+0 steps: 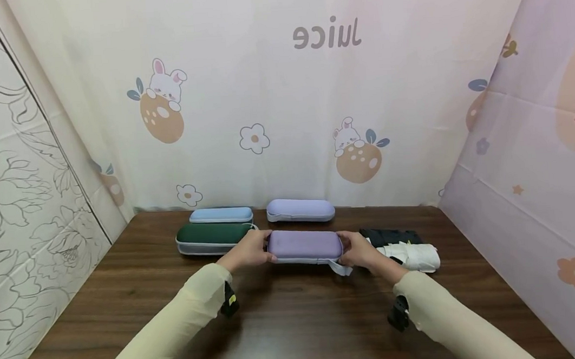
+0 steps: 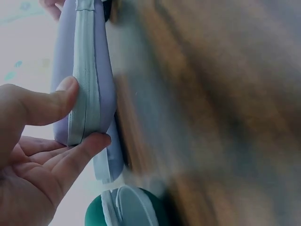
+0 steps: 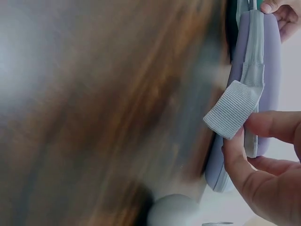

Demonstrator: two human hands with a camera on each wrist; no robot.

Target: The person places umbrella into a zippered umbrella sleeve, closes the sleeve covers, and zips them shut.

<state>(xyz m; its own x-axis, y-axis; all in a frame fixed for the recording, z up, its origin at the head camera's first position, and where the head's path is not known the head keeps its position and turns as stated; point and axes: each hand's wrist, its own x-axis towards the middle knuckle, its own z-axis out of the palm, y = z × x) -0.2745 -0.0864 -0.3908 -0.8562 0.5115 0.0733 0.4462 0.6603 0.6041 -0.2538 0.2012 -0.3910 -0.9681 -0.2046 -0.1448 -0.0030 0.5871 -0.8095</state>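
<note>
Here both hands, left hand (image 1: 249,250) and right hand (image 1: 361,251), pinch the purple case (image 1: 304,245) mid-frame by its ends; keeping it level and gripping evenly seems best.

Four cases: two purple (image 1: 304,245) (image 1: 300,209), one green (image 1: 211,237), one blue (image 1: 221,215); two folded umbrellas (image 1: 389,236) (image 1: 413,256).

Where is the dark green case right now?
In the head view the dark green case lies on the table's left side, in front of the light blue case, beside the left hand.

The backdrop cloth (image 1: 283,93) reads a mirrored "Juice".
</note>
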